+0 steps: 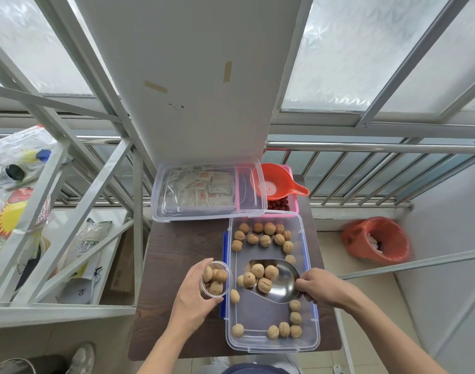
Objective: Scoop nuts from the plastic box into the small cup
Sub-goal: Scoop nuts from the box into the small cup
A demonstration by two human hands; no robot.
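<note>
A clear plastic box with blue clips lies on the dark wooden table, with several walnuts scattered inside. My right hand grips the handle of a metal scoop that holds several walnuts over the box. My left hand holds a small clear cup tilted toward the box's left edge; the cup has several walnuts in it.
Behind the box lies a clear lid over a box of sachets, beside a pink box with an orange funnel and red fruits. A metal rack with bags stands at left. An orange-lined bin sits on the floor at right.
</note>
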